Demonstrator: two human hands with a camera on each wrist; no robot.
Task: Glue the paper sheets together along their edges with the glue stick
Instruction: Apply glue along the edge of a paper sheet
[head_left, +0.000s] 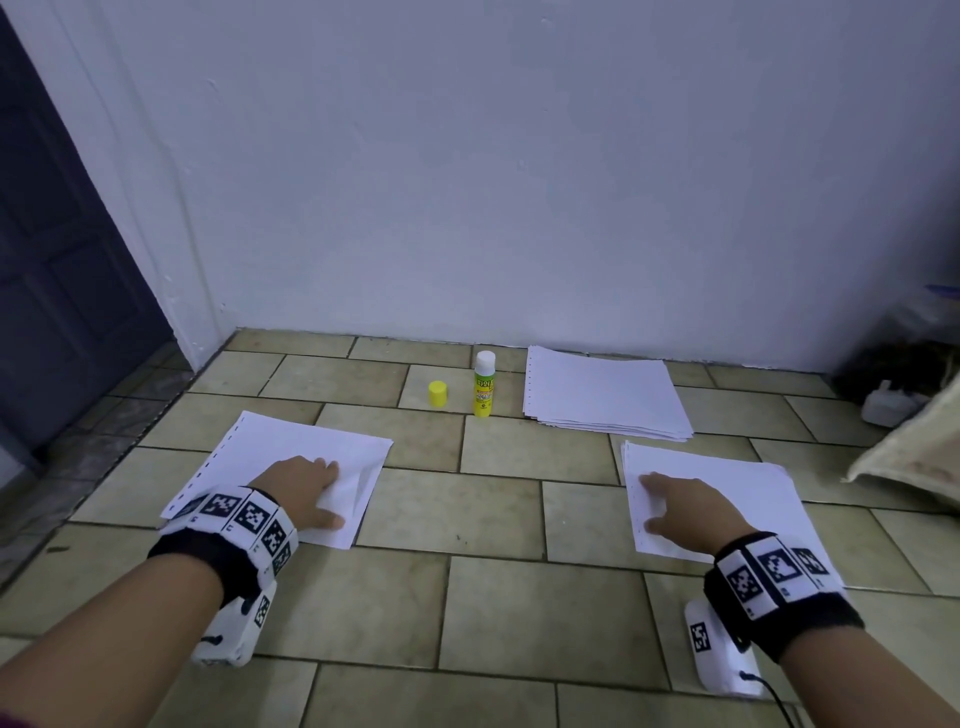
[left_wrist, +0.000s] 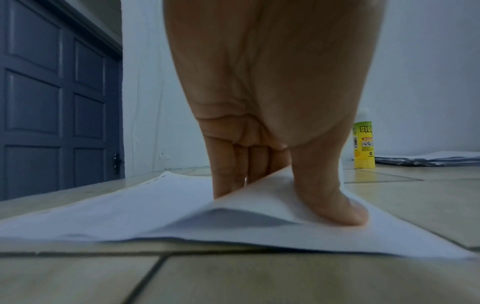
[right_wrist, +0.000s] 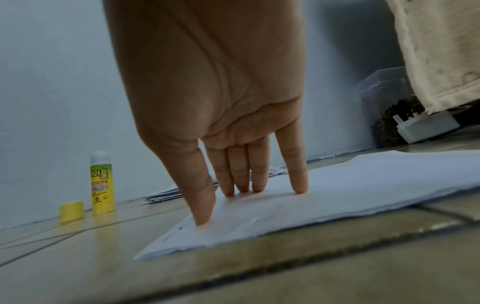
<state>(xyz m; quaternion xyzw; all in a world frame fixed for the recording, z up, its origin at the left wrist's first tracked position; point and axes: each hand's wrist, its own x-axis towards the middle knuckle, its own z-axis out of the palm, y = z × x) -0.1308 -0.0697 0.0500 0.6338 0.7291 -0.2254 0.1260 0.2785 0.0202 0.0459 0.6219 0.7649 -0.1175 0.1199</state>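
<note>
Two small piles of white punched paper lie on the tiled floor. My left hand (head_left: 335, 493) rests on the left sheets (head_left: 291, 447); in the left wrist view a fold of the top sheet (left_wrist: 249, 197) rises between the thumb and the fingers (left_wrist: 228, 174), pinched. My right hand (head_left: 649, 504) presses spread, straight fingertips (right_wrist: 242, 185) onto the left edge of the right sheets (head_left: 737, 499). The yellow-green glue stick (head_left: 484, 384) stands upright and uncapped near the wall, with its yellow cap (head_left: 438, 393) just to its left. Neither hand touches them.
A thicker stack of spare paper (head_left: 602, 395) lies to the right of the glue stick, against the white wall. A blue door (head_left: 62, 260) is at the far left. At the right are a beige cloth (head_left: 914, 457), a white plug (head_left: 888, 405) and a clear container (right_wrist: 381, 107).
</note>
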